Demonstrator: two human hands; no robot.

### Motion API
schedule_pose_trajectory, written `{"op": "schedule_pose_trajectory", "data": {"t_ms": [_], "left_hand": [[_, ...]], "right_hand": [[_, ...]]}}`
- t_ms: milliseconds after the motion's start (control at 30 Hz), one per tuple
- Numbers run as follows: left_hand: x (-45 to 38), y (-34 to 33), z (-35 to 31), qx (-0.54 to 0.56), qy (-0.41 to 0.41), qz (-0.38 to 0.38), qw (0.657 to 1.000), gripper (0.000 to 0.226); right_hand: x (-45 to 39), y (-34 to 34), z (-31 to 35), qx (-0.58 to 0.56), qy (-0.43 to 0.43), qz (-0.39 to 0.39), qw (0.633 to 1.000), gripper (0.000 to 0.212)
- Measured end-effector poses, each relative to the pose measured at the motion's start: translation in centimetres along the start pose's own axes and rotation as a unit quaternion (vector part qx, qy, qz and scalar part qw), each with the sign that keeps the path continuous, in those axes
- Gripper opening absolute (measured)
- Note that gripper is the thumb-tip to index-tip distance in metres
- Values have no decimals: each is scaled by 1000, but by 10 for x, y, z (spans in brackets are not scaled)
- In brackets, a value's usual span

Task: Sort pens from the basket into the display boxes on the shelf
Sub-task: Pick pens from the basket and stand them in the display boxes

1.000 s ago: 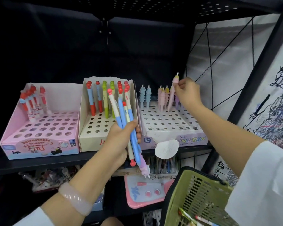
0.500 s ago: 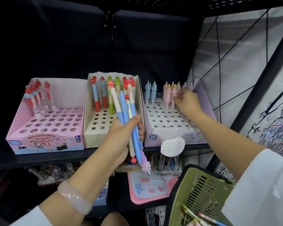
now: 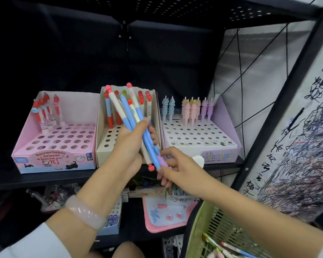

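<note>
My left hand (image 3: 128,146) grips a bundle of pens (image 3: 132,120), blue and white with red caps, in front of the cream middle display box (image 3: 101,144). My right hand (image 3: 177,168) pinches the lower end of a purple unicorn pen (image 3: 162,162) that sticks out of the bundle's bottom. On the shelf to the right stands the purple unicorn box (image 3: 220,156) with blue, pink and purple unicorn pens (image 3: 191,110) upright in its back rows. The pink eraser-pen box (image 3: 54,161) stands at the left. The green basket (image 3: 209,233) hangs at the bottom right with several pens inside.
A black shelf board (image 3: 45,178) carries the three boxes. Below it lie a pink drawing board (image 3: 164,216) and other stationery. A scribbled test paper (image 3: 296,155) hangs on the right behind a black upright post (image 3: 280,101).
My right hand left the unicorn box's back row, where a pen now stands, and came down to the bundle, taking hold of the purple pen's end. The left hand raised the bundle slightly.
</note>
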State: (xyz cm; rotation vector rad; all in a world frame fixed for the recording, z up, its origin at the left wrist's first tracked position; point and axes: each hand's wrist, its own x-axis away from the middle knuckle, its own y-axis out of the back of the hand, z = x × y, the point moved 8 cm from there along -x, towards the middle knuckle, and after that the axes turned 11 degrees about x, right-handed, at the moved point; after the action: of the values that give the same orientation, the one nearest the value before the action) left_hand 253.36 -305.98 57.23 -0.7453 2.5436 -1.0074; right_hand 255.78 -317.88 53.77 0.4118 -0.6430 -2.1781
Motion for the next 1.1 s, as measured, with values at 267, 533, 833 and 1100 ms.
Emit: {"op": "schedule_pose_trajectory", "data": {"t_ms": [267,533,833,1100], "left_hand": [[-2,7,-15,48,-25,-24,998,13],[-5,12,-27,30,-49,-50,997,16],[1,-8,13,-198,-15,45,979,2],[-4,-12,25,-263,8,50,963,24]], "right_hand": [[20,26,-5,13,-19,-46,999,9],[35,91,-18,-34,-48,-162,985,4],[15,134,26,20,19,-275,961,12],[-1,143,28,36,7,-212,977,32]]}}
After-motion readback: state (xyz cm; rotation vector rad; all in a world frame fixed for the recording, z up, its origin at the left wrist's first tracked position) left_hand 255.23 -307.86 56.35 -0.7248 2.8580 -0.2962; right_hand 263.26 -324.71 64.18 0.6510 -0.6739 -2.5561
